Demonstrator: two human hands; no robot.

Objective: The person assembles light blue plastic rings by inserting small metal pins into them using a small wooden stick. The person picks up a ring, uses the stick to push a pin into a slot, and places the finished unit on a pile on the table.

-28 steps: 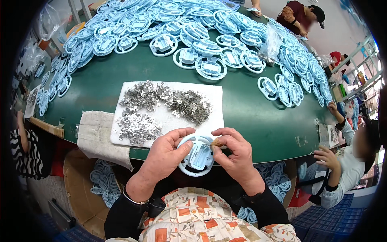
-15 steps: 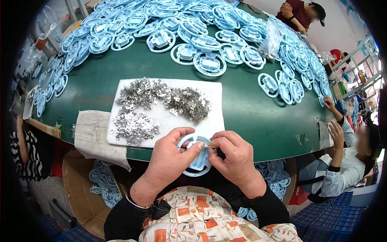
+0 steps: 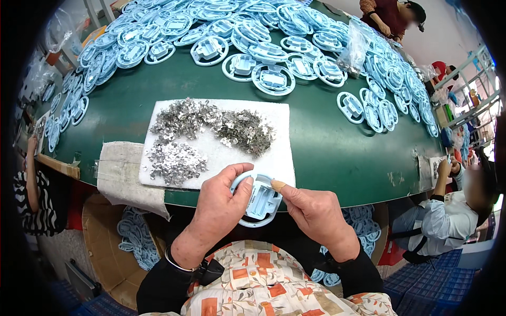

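Observation:
My left hand (image 3: pixel 221 197) is closed on the left rim of a light blue plastic ring part (image 3: pixel 259 206), its thumb lying over the rim. The part has a raised rectangular compartment in its middle and is held tilted above my lap. My right hand (image 3: pixel 315 208) is closed, with a fingertip pressing the upper right of the same part and the other fingers curled under. Whether anything small is under that fingertip is hidden. Just beyond my hands, small metal clips (image 3: pixel 178 164) lie in several heaps on a white foam board (image 3: pixel 221 169).
Many more blue ring parts (image 3: pixel 271 79) are piled along the far side of the green table (image 3: pixel 327 168). A cloth (image 3: pixel 126 174) hangs over its near edge. Below stands a cardboard box (image 3: pixel 105 247) with blue parts. Co-workers sit at left and right; another person stands at the far right.
The thin metal piece pinched between my fingers is out of sight. The ring part has turned to show its compartment differently, and my right hand has shifted slightly right. The right co-worker's hands have lowered.

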